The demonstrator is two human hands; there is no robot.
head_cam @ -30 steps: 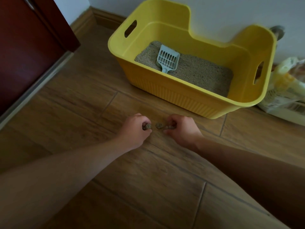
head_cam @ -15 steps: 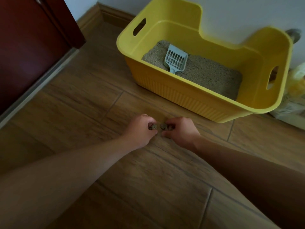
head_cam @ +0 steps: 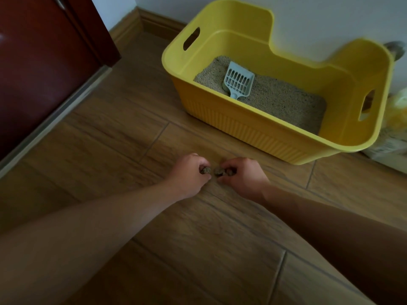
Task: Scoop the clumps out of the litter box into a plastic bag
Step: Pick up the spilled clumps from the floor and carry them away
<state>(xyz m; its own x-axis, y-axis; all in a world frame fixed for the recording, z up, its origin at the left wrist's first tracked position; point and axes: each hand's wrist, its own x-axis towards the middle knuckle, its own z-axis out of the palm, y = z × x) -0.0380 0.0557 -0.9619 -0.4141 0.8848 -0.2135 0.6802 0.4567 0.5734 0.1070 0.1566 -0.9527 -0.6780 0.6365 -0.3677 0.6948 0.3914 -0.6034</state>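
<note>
pinching lumpy clumps [head_cam: 218, 172], left hand [head_cam: 187, 173], right hand [head_cam: 243, 178], wood-grain floor [head_cam: 198, 249]

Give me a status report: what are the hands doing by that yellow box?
Left hand pinches a clump, right hand grips more clumps, both at the floor before the litter box. Scoop idle on the litter. Nothing in the way.

Wood-grain plank floor [head_cam: 110, 139] with thin dark seams, extending from the near edge to the far wall. A white wall [head_cam: 330, 18] closes the far side, edged at its foot by a brown skirting board [head_cam: 160, 22]. At far left stands a glossy dark red door or cabinet front [head_cam: 39, 73] with a pale metal strip [head_cam: 55, 116] along its base; the light is dim and even.
</note>
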